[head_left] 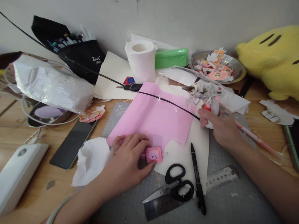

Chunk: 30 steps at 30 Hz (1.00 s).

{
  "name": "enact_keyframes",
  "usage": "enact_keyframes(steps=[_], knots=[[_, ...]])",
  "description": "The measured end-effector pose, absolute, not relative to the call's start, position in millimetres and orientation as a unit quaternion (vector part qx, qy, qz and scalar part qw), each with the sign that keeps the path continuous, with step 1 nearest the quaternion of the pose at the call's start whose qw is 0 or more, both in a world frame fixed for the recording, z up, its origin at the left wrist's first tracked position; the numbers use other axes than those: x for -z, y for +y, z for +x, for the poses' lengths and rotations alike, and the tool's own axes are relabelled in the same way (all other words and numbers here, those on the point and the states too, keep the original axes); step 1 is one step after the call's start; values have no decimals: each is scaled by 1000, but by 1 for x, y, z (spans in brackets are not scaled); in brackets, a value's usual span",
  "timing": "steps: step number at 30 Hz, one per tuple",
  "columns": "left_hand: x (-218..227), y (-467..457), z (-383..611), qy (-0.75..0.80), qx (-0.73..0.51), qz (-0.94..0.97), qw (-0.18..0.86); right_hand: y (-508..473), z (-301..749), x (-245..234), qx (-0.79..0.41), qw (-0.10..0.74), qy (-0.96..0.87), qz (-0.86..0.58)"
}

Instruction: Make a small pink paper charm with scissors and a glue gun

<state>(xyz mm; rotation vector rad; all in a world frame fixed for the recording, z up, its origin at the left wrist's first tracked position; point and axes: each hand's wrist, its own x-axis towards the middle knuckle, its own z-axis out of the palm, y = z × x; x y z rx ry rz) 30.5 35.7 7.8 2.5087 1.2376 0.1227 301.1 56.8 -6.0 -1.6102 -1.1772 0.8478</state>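
My left hand [130, 155] rests on the pink sheet [151, 115], fingers bent, with thumb and forefinger around a small pink square [154, 154] bearing a drawn face. In my right hand [220, 124] is a white glue gun [216, 104] with a red trigger and a small red light. A black cord [173, 103] runs across the pink sheet to that hand. Messy white clumps [203, 90] lie around the gun's front, hiding its tip. Black-handled scissors [178, 183] and a black pen [197, 177] lie nearer me, over a metal ruler [219, 179].
At the back are a paper roll [141, 60], a green packet [171, 58] and a metal bowl [239, 68] of paper cutouts. A yellow plush [273, 62] sits at right. On the left are a phone [73, 144], a white power bank [22, 177] and a black pen case [81, 57].
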Motion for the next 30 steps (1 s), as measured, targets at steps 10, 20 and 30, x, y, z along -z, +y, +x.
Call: enact_keyframes(steps=[10, 20, 30], knots=[[-7, 35, 30, 432, -55, 872, 222, 57, 300, 4, -339, 469, -486, -655], [-16, 33, 32, 434, -32, 861, 263, 57, 298, -1, -332, 465, -489, -659], [-19, 35, 34, 395, -15, 869, 299, 57, 297, 1, -330, 460, -486, -666]])
